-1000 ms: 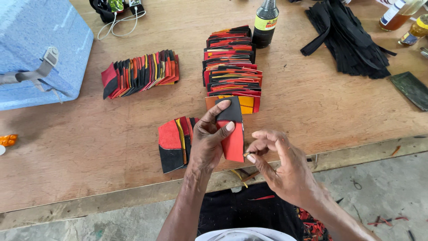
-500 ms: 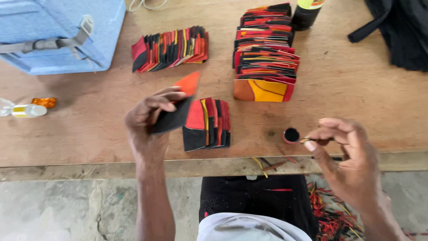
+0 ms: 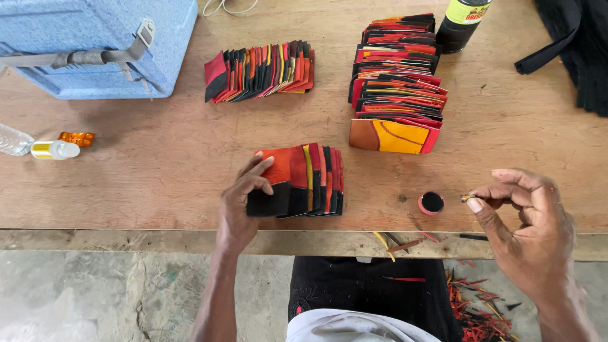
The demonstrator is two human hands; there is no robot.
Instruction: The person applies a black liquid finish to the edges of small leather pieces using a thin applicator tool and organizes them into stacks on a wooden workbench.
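Resting on the near stack (image 3: 304,180) of red, orange and black leather pieces, the left hand (image 3: 244,202) has its fingers (image 3: 261,166) closed on the stack's leftmost piece, thumb at the lower edge, pinning it flat to the worktop (image 3: 158,171). The stack sits close to the front edge, fanned out to the right. The right hand (image 3: 529,228) hovers off to the right, just past a small round cap (image 3: 432,202) of black liquid with a red rim; its thumb and forefinger are pinched together on a thin dark stick, whose tip points toward the cap.

By the look of it, the step in hand is edge-colouring: one piece being set down on the stack while the stick hangs near the cap. The next move seems to call for a careful dip into that small cap and a fresh piece taken up, likely from the tall pile (image 3: 396,88) behind, which lies well apart from the right hand.

A second fanned row (image 3: 259,71) lies farther back, near a blue box (image 3: 95,44).
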